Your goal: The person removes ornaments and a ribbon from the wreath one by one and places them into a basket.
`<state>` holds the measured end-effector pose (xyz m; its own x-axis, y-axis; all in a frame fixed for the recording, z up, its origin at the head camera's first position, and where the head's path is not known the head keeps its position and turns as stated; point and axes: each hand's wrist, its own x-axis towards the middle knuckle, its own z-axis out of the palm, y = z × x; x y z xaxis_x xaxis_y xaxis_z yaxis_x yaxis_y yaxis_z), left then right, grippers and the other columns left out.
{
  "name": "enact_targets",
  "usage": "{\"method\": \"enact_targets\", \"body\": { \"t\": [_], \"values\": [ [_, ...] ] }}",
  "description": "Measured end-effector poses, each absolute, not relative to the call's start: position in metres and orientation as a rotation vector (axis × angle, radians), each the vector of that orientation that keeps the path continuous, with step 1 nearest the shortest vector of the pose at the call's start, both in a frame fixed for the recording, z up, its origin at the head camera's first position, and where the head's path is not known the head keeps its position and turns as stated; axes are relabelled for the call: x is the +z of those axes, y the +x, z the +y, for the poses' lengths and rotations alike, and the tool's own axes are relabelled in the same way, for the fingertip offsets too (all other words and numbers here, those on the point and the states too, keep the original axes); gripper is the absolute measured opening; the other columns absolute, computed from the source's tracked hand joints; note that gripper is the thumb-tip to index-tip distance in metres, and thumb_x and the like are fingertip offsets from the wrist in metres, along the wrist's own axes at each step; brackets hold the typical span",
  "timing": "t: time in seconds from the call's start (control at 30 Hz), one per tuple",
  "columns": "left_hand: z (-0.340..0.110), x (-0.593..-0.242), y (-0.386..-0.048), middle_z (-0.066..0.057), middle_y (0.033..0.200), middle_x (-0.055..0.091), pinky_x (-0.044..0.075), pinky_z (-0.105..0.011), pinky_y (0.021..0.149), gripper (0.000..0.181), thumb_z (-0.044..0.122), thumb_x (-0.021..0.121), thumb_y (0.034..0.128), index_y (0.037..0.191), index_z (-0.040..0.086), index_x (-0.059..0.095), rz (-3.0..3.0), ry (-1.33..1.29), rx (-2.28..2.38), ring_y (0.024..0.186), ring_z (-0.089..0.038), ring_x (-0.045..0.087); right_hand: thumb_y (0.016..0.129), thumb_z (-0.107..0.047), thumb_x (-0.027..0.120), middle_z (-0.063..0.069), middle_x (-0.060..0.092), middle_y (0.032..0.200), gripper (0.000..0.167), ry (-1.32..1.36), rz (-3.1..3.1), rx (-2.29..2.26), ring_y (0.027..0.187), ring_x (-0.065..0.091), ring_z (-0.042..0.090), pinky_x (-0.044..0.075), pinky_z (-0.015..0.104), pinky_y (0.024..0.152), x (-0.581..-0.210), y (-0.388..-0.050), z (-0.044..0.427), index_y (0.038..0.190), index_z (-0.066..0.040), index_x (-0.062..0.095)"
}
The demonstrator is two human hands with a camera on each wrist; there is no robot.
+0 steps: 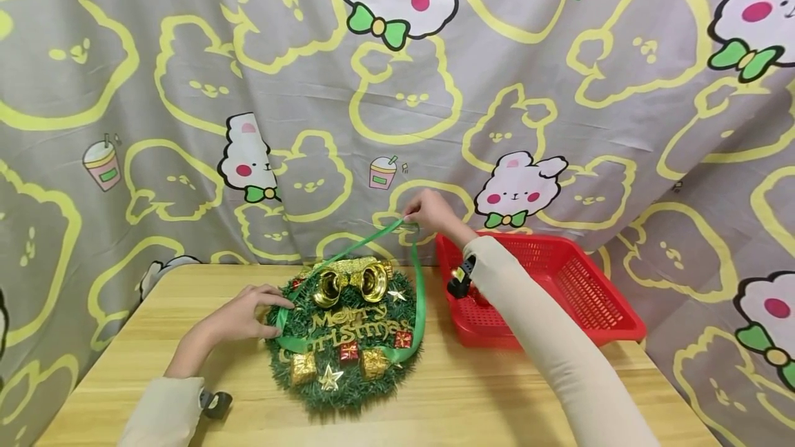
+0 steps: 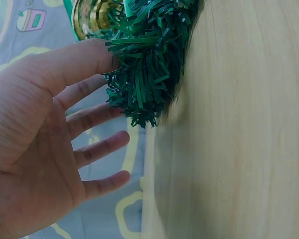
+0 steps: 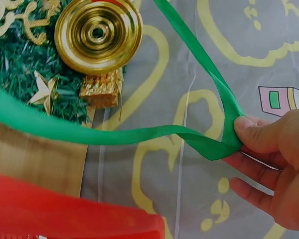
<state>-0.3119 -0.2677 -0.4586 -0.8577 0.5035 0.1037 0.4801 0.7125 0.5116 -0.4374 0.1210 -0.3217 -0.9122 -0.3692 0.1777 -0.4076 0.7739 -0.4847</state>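
Observation:
A round green Christmas wreath [image 1: 338, 392] lies on the table, with golden bells [image 1: 375, 281], small gift boxes, stars and "Merry Christmas" lettering on it. Up and behind it, my right hand [image 1: 430, 211] pinches a loop of green ribbon [image 1: 419, 295] between thumb and fingertips. In the right wrist view the ribbon [image 3: 139, 135] is folded at the pinch, and both strands run back toward the wreath. At the wreath's left edge, my left hand [image 1: 239, 316] touches the tinsel [image 2: 147, 74] with thumb and fingers extended and spread; some fingertips are hidden behind it.
A red plastic basket [image 1: 596, 309] stands on the right of the wooden table [image 1: 236, 392], under my right forearm. A patterned grey curtain [image 1: 310, 123] hangs behind the table's back edge.

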Motion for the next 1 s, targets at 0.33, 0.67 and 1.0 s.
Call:
{"method": "enact_targets", "body": {
  "t": [0.33,0.67,1.0],
  "values": [
    [-0.266,-0.459,-0.312,-0.028,0.14,0.054,0.041,-0.077,0.098,0.05,0.028,0.086,0.0779,0.125,0.015,0.072,2.865,0.824,0.825,0.126,-0.052,0.045,0.093,-0.013,0.075,0.01,0.08,0.096,0.01,0.543,-2.877,0.741,0.086,0.07,0.023,0.053,0.03,0.072,-0.318,-0.436,0.137,0.094,-0.005,0.082],
    [-0.266,-0.459,-0.313,-0.029,0.141,0.053,0.04,-0.077,0.099,0.05,0.025,0.086,0.0771,0.124,0.014,0.072,2.87,0.825,0.818,0.127,-0.053,0.044,0.092,-0.008,0.075,0.014,0.079,0.096,0.009,0.576,-2.847,0.728,0.084,0.068,0.023,0.051,0.028,0.072,-0.309,-0.435,0.155,0.092,-0.001,0.081],
    [-0.267,-0.46,-0.312,-0.028,0.14,0.054,0.041,-0.076,0.099,0.051,0.026,0.086,0.0772,0.124,0.014,0.072,2.87,0.819,0.818,0.126,-0.052,0.045,0.091,-0.006,0.076,0.016,0.078,0.09,0.009,0.621,-2.842,0.77,0.074,0.061,0.017,0.047,0.023,0.064,-0.301,-0.43,0.18,0.089,0.001,0.08]
  ]
}}
